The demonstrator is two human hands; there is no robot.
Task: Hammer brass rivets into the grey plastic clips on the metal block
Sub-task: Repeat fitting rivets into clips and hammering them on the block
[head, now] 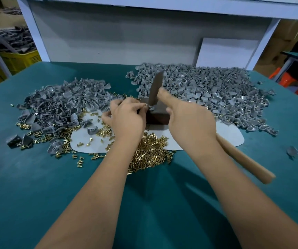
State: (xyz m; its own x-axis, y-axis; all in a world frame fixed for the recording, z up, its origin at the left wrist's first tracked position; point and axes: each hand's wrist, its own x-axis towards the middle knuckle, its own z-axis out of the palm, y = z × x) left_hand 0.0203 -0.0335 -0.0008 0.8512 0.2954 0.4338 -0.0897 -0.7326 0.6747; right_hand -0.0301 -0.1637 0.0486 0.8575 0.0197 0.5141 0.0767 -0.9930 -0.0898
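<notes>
A dark metal block (158, 115) stands at the table's middle. My left hand (126, 117) pinches a small grey plastic clip (150, 107) against the block's top left edge. My right hand (191, 119) grips a hammer, forefinger stretched along it. The hammer's dark metal head (155, 88) stands blurred over the clip, and its wooden handle (243, 157) sticks out behind my wrist. A heap of brass rivets (150, 151) lies just in front of the block.
Grey clips lie in a big pile (207, 90) at the back right and a smaller pile (60, 103) at the left, with rivets scattered among them. A white mat (90, 142) lies under the block on the green tabletop (37, 177). A white shelf frame (108, 36) stands behind.
</notes>
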